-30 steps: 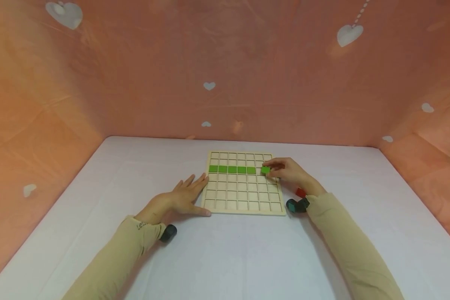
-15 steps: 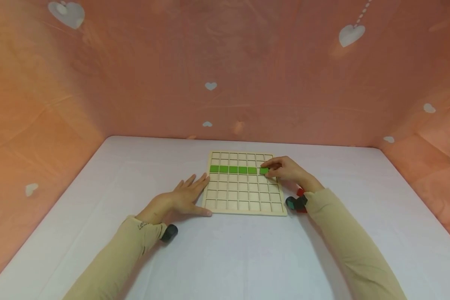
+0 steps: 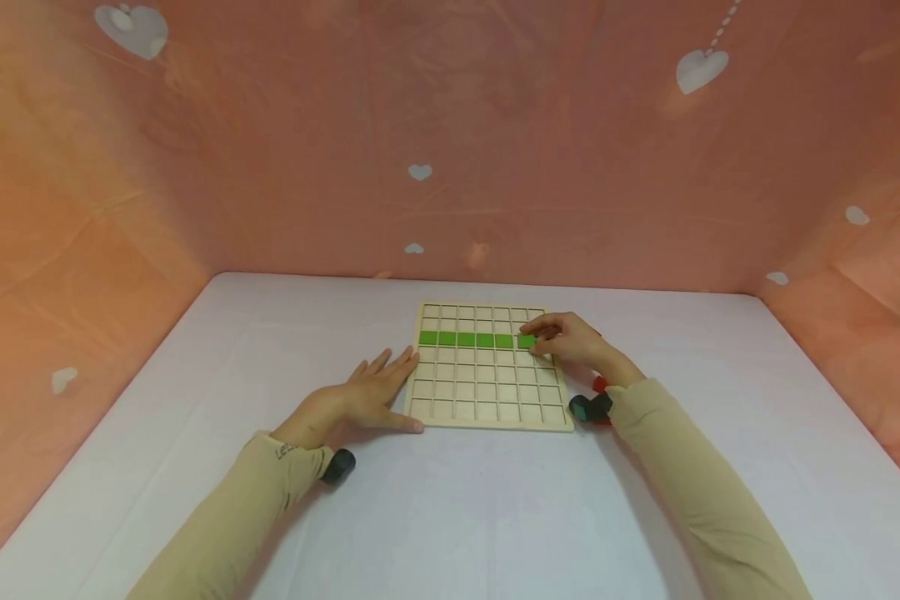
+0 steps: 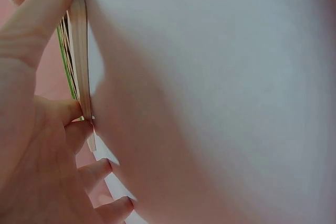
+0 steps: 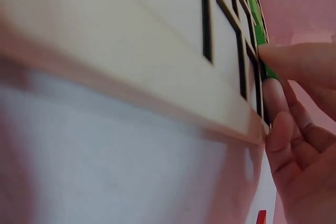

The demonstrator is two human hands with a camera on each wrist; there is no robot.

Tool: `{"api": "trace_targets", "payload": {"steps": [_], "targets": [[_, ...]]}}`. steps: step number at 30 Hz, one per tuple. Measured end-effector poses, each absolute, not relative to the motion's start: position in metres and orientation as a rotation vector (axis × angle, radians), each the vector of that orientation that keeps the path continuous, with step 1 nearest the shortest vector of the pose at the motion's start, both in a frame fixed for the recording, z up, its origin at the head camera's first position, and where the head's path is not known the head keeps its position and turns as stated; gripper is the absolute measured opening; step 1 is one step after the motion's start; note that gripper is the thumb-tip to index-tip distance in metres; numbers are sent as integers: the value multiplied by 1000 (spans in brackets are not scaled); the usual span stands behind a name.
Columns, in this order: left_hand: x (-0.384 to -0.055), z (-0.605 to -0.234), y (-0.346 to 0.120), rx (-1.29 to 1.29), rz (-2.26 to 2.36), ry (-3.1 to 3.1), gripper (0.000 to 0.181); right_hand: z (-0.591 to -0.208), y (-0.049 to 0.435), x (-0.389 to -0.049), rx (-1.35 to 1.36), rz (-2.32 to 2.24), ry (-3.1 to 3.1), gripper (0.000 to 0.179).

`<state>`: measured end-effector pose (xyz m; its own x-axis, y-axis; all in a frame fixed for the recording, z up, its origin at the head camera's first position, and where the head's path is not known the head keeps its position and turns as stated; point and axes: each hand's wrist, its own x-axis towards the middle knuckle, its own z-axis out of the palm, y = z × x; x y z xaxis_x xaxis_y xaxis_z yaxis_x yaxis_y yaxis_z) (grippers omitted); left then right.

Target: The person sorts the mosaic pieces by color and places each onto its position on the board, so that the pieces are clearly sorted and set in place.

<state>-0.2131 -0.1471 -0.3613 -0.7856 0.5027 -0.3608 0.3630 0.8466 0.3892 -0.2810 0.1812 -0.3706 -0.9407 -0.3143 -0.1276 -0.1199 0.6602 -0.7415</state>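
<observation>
A pale wooden grid board point(image 3: 465, 390) lies on the white table, and several green square tiles point(image 3: 466, 339) fill cells along one of its upper rows. Just right of that line of tiles, my right hand point(image 3: 574, 343) pinches another green tile point(image 3: 526, 341) between thumb and fingers, at or in a cell of the same row. In the right wrist view, the fingertips point(image 5: 273, 56) partly hide this tile. My left hand point(image 3: 371, 397) rests with spread fingers at the board's left side, its fingertips and thumb touching the edge; the left wrist view shows the board edge point(image 4: 80, 56) against the fingers.
Red pieces point(image 3: 600, 383) lie right of the board, partly hidden by my right wrist and its black camera point(image 3: 591, 407). Another black camera point(image 3: 338, 467) sits at the left wrist. A pink cloth point(image 3: 480, 150) with white hearts encloses the table.
My right hand has lowered the green tile and shifted it slightly left toward the row of tiles. The left hand has stayed still.
</observation>
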Motion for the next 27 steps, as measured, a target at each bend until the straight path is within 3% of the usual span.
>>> {"api": "trace_targets", "payload": {"steps": [27], "targets": [[-214, -364, -147, 660, 414, 2576, 106, -373, 203, -266, -268, -1387, 2627, 39]]}}
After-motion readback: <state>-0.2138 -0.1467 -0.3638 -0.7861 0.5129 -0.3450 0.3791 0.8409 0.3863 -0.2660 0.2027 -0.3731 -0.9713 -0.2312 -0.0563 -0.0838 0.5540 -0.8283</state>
